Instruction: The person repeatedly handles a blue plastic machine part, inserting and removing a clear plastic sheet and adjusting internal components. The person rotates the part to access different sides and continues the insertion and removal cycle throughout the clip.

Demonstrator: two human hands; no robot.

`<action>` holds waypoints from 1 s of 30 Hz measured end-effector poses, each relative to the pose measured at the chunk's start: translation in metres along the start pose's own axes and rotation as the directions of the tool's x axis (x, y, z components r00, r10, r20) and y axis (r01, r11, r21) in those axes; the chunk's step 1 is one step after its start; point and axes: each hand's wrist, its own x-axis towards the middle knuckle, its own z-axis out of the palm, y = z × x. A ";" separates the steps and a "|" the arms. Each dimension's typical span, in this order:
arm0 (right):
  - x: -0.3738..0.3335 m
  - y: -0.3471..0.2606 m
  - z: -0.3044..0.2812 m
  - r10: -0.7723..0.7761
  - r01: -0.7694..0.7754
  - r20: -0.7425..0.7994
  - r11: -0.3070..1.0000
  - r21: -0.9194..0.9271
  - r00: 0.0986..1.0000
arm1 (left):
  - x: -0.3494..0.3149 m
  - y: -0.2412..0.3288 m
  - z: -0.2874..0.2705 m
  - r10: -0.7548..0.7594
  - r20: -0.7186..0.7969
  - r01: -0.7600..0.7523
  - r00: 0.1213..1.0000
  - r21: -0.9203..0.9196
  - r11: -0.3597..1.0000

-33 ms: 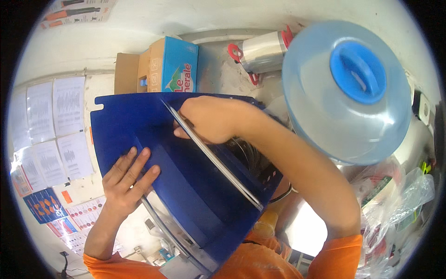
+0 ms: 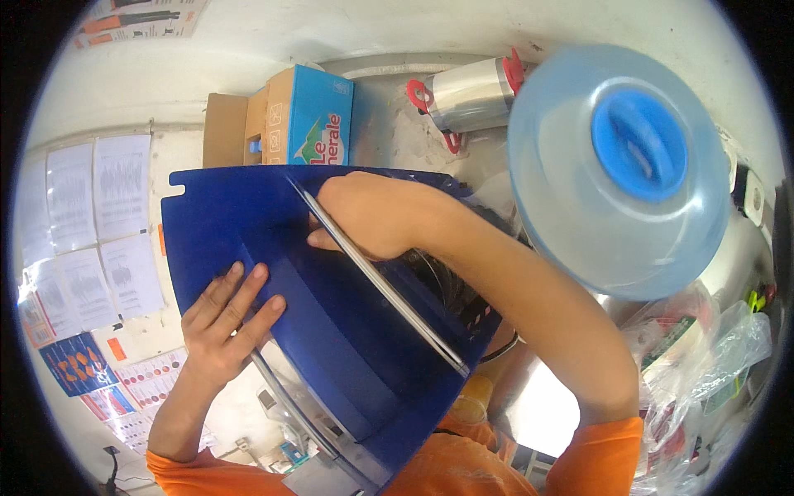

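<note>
A dark blue plastic panel (image 2: 331, 331) with silver trim along two edges stands tilted in front of me. My left hand (image 2: 227, 326) lies on its left edge, fingers spread over the blue surface. At the upper part of the raised right edge, my right hand (image 2: 372, 215) is closed at the silver trim strip (image 2: 397, 298). The thumb side shows past the strip, while most of its fingers are hidden. Dark parts and wires (image 2: 434, 273) show behind the panel, below my right forearm.
A large pale-blue water bottle (image 2: 562, 174) with a blue cap stands close to my right arm. Behind the panel are a blue and brown carton (image 2: 322, 116) and a metal cylinder with red fittings (image 2: 467, 95). Clear plastic bags (image 2: 703, 372) lie right; papers (image 2: 124, 190) hang left.
The water bottle appears slightly lower in view. My right forearm has shifted a little; both hands keep their places on the blue panel.
</note>
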 end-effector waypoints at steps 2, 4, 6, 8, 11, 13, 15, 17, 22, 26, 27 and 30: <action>0.003 -0.004 0.001 -0.003 0.001 -0.018 0.996 -0.089 1.000 | -0.004 0.001 0.003 -0.003 -0.009 0.003 1.000 0.007 1.000; -0.001 -0.004 0.004 -0.001 -0.005 -0.072 0.996 -0.084 0.997 | -0.005 0.001 0.005 0.001 -0.016 -0.001 1.000 0.015 1.000; -0.001 -0.002 0.006 0.007 -0.014 -0.104 0.997 -0.072 0.995 | -0.006 0.000 0.005 0.009 -0.018 -0.008 1.000 0.029 1.000; -0.002 0.001 0.008 0.028 -0.035 -0.112 0.998 -0.058 0.993 | -0.006 0.000 0.005 0.018 -0.022 -0.017 1.000 0.042 0.999; -0.003 0.005 0.006 0.047 -0.043 0.049 0.996 -0.072 0.998 | -0.006 0.000 0.006 0.017 -0.040 -0.016 0.999 0.032 0.999; -0.009 0.001 0.006 0.083 -0.083 -0.010 0.996 0.039 0.996 | -0.004 0.000 0.006 0.009 -0.042 -0.008 0.999 0.010 1.000; -0.010 0.000 0.006 0.093 -0.091 -0.032 0.994 0.063 0.995 | -0.004 -0.001 0.006 0.011 -0.046 -0.011 0.999 0.001 1.000; -0.010 0.002 0.006 0.075 -0.075 -0.021 0.997 -0.003 0.997 | -0.006 -0.003 0.007 0.027 -0.054 -0.027 0.998 0.006 1.000; -0.012 -0.017 -0.005 0.125 -0.125 -0.008 0.985 -0.121 0.992 | -0.006 -0.004 0.008 0.038 -0.065 -0.039 0.997 -0.016 0.999; -0.004 -0.010 -0.005 0.146 -0.128 0.070 0.969 -0.212 0.987 | -0.007 -0.006 0.009 0.057 -0.082 -0.058 0.995 -0.008 0.998; -0.003 -0.009 -0.007 0.141 -0.111 0.121 0.968 -0.224 0.983 | -0.007 -0.006 0.010 0.060 -0.084 -0.060 0.995 -0.006 0.998; 0.003 -0.006 -0.009 0.129 -0.079 0.229 0.973 -0.217 0.965 | -0.010 -0.008 0.013 0.072 -0.088 -0.072 0.994 -0.004 0.997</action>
